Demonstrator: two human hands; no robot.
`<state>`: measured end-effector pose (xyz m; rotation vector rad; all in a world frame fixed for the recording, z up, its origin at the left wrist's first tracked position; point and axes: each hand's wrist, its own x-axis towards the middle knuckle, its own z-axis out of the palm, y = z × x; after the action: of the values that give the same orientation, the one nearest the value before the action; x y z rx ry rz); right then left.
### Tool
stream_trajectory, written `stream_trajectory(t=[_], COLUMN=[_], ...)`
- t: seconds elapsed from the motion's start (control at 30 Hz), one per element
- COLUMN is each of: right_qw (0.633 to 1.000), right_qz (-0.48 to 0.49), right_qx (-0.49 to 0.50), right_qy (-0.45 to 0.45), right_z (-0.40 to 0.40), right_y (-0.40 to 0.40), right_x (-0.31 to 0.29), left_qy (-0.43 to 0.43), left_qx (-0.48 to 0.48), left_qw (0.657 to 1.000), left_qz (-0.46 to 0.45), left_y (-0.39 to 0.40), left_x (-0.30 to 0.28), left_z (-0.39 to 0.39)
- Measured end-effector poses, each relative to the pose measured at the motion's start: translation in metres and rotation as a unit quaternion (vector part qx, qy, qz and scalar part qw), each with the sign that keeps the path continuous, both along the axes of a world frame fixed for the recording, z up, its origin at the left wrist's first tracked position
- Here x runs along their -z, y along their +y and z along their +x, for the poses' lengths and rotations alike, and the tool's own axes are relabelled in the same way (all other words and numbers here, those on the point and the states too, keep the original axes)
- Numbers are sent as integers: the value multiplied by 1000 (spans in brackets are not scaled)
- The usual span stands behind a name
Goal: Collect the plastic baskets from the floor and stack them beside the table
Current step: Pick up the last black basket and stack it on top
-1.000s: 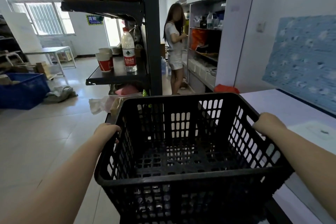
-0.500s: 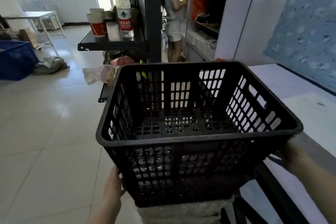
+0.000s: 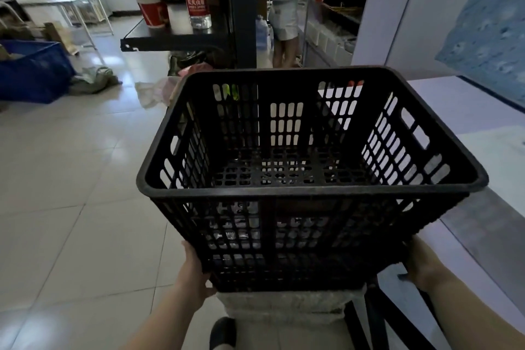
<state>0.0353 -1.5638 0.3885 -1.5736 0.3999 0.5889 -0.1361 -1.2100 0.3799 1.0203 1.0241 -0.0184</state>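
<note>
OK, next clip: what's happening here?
A person is carrying an empty black plastic basket with both hands, held low on its sides: the left hand at its lower left corner, the right hand at the lower right, partly hidden behind it. The basket is beside the white table, above something pale that looks plastic-wrapped. A blue basket sits on the floor further back, and another person stands at the shelves.

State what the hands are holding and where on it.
The black slotted plastic basket, held low at its base: left hand on the lower left side, right hand on the lower right.
</note>
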Motion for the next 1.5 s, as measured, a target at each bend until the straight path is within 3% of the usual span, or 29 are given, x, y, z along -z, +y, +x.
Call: stream_trajectory(t=[0.03,0.17,0.5,0.77,1.1,1.23,1.5], right_qw=[998,997,994,998,999,997,991], right_qz=[-54,-64,7,-24,-10,-4,-52], right_qx=[-11,38,95,36,38,57,16], right_qy=[-9,-23,-54,-40,-28,-57,-120], right_z=[-6,-14,-68,-74,-111,-143,-145], right_y=[3,10,46,49,64,73,70], right_x=[4,11,28,39,43,47,56], left_qy=[5,21,-24,33,36,36,-13], left_qx=[6,16,-34,128,130,161,281], left_qw=[1000,999,996,986,986,978,955], left_qz=[18,39,80,99,100,130,91], left_y=[1,24,64,-17,-16,-4,-17], left_x=[-1,4,15,16,33,38,33], left_z=[3,14,47,50,53,44,27])
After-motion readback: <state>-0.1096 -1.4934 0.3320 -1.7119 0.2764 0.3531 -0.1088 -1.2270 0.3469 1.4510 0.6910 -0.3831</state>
